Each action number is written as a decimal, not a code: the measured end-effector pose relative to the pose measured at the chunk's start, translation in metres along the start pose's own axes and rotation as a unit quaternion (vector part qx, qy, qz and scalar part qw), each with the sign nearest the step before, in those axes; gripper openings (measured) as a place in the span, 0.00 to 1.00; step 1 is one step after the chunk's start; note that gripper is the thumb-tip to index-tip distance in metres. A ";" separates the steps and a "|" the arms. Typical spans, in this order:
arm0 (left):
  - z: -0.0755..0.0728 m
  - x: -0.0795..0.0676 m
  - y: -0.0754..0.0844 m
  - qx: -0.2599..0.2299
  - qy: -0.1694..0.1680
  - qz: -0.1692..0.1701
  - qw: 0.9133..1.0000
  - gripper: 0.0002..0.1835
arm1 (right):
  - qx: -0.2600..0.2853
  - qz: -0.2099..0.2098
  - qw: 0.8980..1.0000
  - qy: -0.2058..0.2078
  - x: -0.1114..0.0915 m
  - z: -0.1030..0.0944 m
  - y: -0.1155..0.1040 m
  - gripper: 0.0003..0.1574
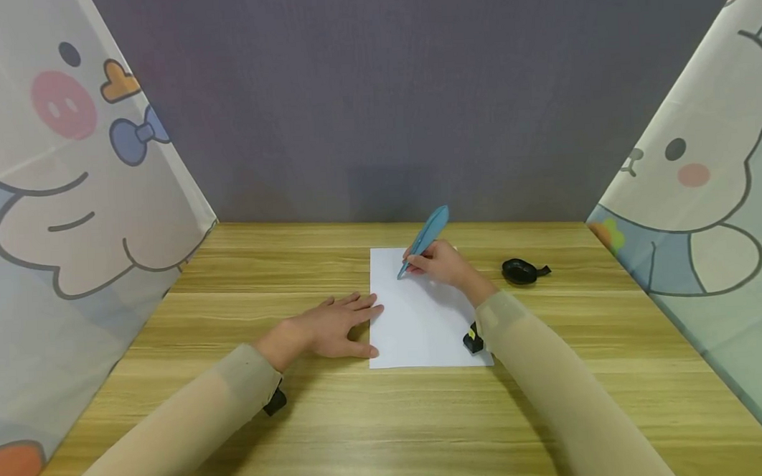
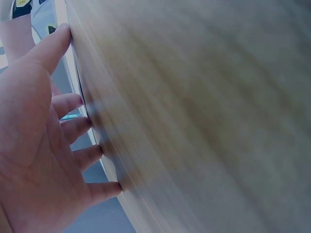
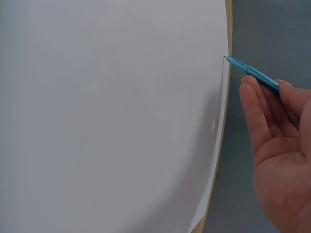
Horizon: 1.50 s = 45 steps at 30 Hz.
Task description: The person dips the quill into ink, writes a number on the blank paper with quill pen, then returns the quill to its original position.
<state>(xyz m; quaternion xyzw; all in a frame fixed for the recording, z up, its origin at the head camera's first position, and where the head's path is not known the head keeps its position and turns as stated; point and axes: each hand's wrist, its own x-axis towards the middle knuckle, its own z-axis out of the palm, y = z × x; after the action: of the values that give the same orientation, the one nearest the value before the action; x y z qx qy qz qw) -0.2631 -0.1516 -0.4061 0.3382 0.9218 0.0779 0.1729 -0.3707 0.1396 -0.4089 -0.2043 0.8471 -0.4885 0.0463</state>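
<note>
A blue feather-shaped pen (image 1: 429,230) slants up from my right hand (image 1: 446,265), which pinches it low between thumb and fingers. Its tip is right at the white sheet of paper (image 1: 418,329), near the upper left part. In the right wrist view, the pen's blue barrel (image 3: 262,78) sticks out past the fingertips, and a thin dark line shows on the paper by the tip. My left hand (image 1: 335,327) lies with fingers spread at the paper's left edge. The left wrist view shows its fingertips (image 2: 88,154) against the surface.
To the right of the paper lies a small black oval dish-like object (image 1: 520,271) with a short tail. The wooden table (image 1: 278,250) meets a grey panel (image 1: 400,107) behind, and cartoon-printed cloths hang on both sides.
</note>
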 end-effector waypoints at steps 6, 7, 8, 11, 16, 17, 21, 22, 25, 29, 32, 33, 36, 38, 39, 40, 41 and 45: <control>0.000 0.000 -0.001 0.005 -0.002 0.000 1.000 0.51 | 0.001 -0.006 1.000 -0.016 -0.004 0.003 -0.004 0.16; 0.000 0.000 -0.001 0.005 -0.002 -0.001 1.000 0.51 | 0.003 -0.006 1.000 -0.018 -0.004 0.003 -0.005 0.16; -0.001 0.000 -0.001 0.005 -0.002 -0.001 1.000 0.51 | 0.006 -0.006 1.000 -0.020 -0.005 0.003 -0.006 0.16; -0.001 0.000 0.000 0.004 -0.004 -0.002 1.000 0.51 | 0.013 -0.003 1.000 -0.026 -0.006 0.004 -0.007 0.16; -0.001 0.000 -0.001 -0.001 -0.003 0.001 1.000 0.51 | 0.018 0.002 0.999 -0.036 -0.008 0.006 -0.007 0.17; -0.001 0.000 -0.001 -0.001 -0.003 0.001 1.000 0.51 | 0.017 0.002 0.999 -0.038 -0.009 0.006 -0.008 0.17; -0.001 0.000 -0.001 -0.001 0.000 0.004 1.000 0.50 | 0.014 0.003 0.999 -0.042 -0.011 0.007 -0.009 0.17; -0.001 0.000 -0.001 0.000 -0.001 0.004 1.000 0.50 | 0.013 0.001 0.999 -0.043 -0.011 0.007 -0.009 0.17; -0.001 -0.001 0.000 -0.004 0.000 0.003 1.000 0.50 | 0.014 0.001 0.999 -0.048 -0.012 0.007 -0.007 0.16; -0.002 -0.002 0.001 -0.008 0.000 -0.001 1.000 0.50 | 0.017 -0.001 0.998 -0.053 -0.013 0.008 -0.006 0.16; -0.002 -0.002 0.002 -0.009 -0.002 -0.002 1.000 0.50 | 0.021 -0.004 0.998 -0.054 -0.014 0.007 -0.007 0.16; -0.002 -0.002 0.002 -0.010 -0.002 -0.003 1.000 0.50 | 0.022 -0.005 0.998 -0.054 -0.014 0.007 -0.007 0.16; -0.002 -0.002 0.003 -0.009 -0.004 -0.003 1.000 0.50 | 0.026 -0.007 0.998 -0.059 -0.014 0.007 -0.007 0.17; -0.002 -0.003 0.003 -0.009 -0.005 -0.002 1.000 0.50 | 0.027 -0.006 0.998 -0.063 -0.015 0.007 -0.006 0.17; -0.002 -0.003 0.003 -0.008 -0.004 -0.002 1.000 0.50 | 0.025 -0.006 0.997 -0.066 -0.015 0.007 -0.006 0.17; -0.002 -0.003 0.003 -0.007 -0.005 -0.003 1.000 0.50 | 0.022 -0.007 0.997 -0.069 -0.015 0.007 -0.007 0.17; -0.002 -0.003 0.003 -0.006 -0.004 -0.003 1.000 0.50 | 0.018 -0.008 0.997 -0.071 -0.016 0.008 -0.007 0.17; -0.002 -0.002 0.004 -0.004 -0.004 -0.003 1.000 0.50 | 0.008 -0.008 0.997 -0.076 -0.019 0.008 -0.009 0.17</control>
<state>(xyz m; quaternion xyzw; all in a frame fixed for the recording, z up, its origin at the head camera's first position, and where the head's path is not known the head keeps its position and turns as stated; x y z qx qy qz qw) -0.2601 -0.1505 -0.4023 0.3354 0.9216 0.0795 0.1785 -0.3487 0.1361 -0.4075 -0.2470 0.8358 -0.4783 0.1082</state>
